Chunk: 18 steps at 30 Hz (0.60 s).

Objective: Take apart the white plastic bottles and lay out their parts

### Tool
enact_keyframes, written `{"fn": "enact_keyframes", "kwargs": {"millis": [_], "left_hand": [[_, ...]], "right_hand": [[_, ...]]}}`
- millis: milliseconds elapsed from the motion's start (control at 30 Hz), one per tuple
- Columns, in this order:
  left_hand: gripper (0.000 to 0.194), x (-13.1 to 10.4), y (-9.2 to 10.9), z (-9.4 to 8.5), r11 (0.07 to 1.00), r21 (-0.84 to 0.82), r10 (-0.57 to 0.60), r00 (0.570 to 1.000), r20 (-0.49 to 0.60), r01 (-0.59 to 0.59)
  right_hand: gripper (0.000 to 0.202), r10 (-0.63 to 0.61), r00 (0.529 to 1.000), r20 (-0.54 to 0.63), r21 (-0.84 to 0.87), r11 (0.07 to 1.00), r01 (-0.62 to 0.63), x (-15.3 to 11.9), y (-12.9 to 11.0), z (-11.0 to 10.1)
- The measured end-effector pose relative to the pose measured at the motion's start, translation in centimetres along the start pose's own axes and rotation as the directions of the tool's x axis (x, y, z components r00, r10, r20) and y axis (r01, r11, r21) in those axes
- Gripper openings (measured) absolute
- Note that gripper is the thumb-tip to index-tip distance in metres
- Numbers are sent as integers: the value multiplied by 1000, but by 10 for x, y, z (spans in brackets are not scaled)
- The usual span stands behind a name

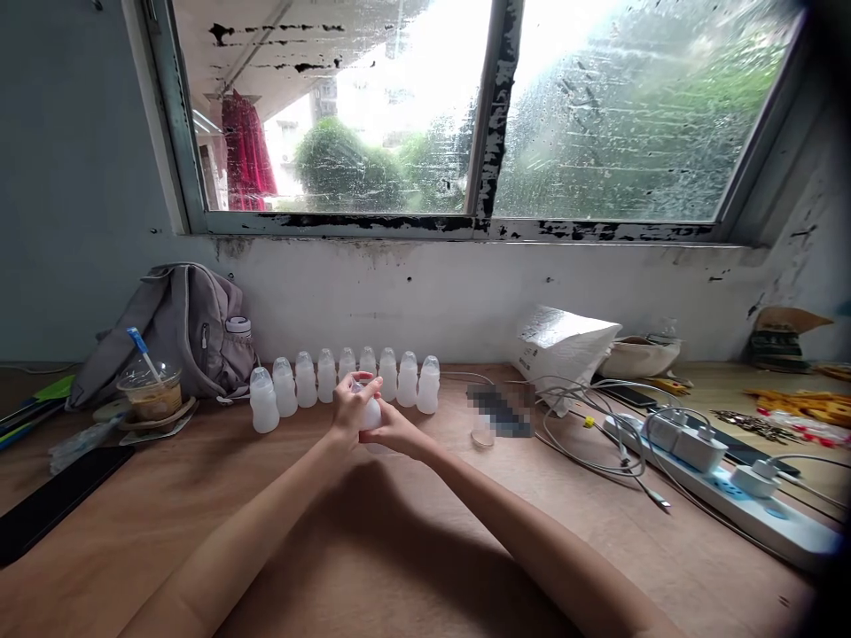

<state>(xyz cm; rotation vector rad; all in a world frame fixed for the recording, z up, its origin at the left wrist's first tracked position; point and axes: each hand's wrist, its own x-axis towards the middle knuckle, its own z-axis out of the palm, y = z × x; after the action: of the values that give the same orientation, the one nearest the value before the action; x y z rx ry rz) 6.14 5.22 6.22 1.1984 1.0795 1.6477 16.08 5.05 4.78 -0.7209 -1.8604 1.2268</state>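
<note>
Both hands meet on one white, frosted bottle just above the middle of the table. My left hand wraps round its upper part, fingers closed over the top. Lower down, my right hand grips the bottle's side and base. The fingers hide much of its shape. Behind the hands, several similar white bottles with clear domed caps stand upright in a curved row, from the leftmost bottle to the rightmost bottle.
A drink cup, black phone and grey backpack are at the left. Rightward lie a small round clear item, a white bag, tangled cables and a power strip. The wall and window stand behind.
</note>
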Motion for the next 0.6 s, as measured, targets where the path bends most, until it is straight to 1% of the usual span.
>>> {"fn": "enact_keyframes", "kwargs": {"millis": [67, 133, 200, 300, 367, 467, 533, 600], "left_hand": [[33, -2, 6, -1, 998, 10, 69, 997, 43, -69], [26, -3, 14, -2, 995, -14, 99, 986, 131, -98], [20, -4, 22, -3, 995, -63, 92, 967, 239, -79], [14, -7, 35, -5, 990, -137, 76, 927, 368, -27], [11, -9, 42, -6, 987, -163, 65, 904, 424, 5], [7, -13, 49, -7, 981, -185, 46, 875, 483, 50], [8, -15, 50, -7, 976, -203, 41, 858, 512, 74], [11, -16, 50, -7, 968, -235, 50, 844, 533, 91]], "right_hand": [[38, 34, 999, -28, 10, 999, -34, 0, 0, 4], [23, 93, 996, 0, 43, 995, -93, -1, -4, 6], [19, 143, 987, 75, 98, 984, -150, -3, -11, 6], [15, 126, 965, 231, 201, 964, -174, -7, -21, 5], [13, 114, 939, 323, 253, 946, -202, -8, -24, 3], [15, 124, 888, 443, 323, 902, -287, -8, -21, 0], [17, 85, 840, 535, 395, 854, -338, -7, -14, -1], [19, 17, 790, 613, 468, 798, -381, -5, -7, -2]]}}
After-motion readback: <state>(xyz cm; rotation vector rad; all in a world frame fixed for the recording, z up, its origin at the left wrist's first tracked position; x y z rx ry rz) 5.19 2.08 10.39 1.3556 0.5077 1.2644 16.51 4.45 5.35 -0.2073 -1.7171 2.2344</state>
